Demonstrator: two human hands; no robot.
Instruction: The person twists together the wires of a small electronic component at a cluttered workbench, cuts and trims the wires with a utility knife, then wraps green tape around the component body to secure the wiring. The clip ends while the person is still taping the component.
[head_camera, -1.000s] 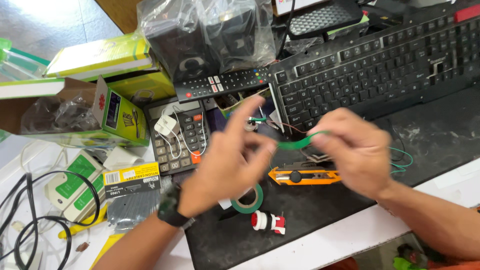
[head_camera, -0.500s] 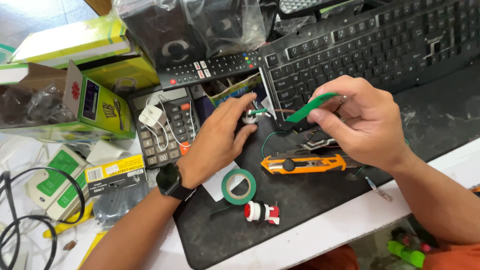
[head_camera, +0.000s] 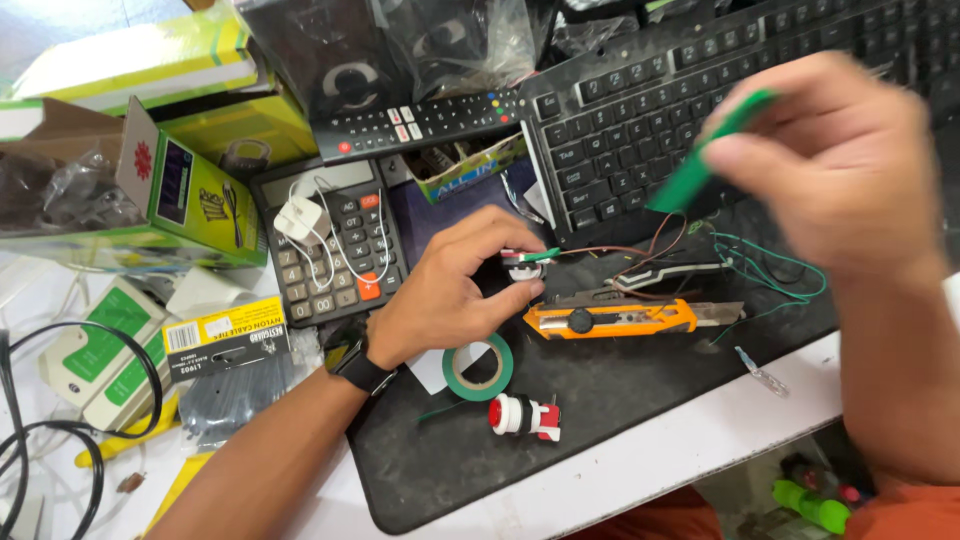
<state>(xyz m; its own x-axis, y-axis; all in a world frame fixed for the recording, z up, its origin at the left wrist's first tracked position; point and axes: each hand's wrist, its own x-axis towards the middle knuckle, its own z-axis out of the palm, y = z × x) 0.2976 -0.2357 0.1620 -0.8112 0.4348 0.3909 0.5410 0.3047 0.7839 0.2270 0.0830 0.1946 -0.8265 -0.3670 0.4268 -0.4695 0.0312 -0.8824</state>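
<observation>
My left hand pinches a small red-and-white button part with thin wires running off it, low over the black mat. My right hand is raised and blurred at the right, holding a strip of green tape between thumb and fingers. A roll of green tape lies just below my left hand. An orange utility knife lies to its right, and a second red-and-white button part rests nearer the mat's front edge.
A black keyboard and a remote lie at the back. A calculator with white earphones sits left of my hand. Yellow-green boxes, a cable-tie pack and black cables crowd the left. Green wires trail right.
My right hand has lifted up and to the right with the green tape strip, away from the button part. My left hand stays on the part over the mat.
</observation>
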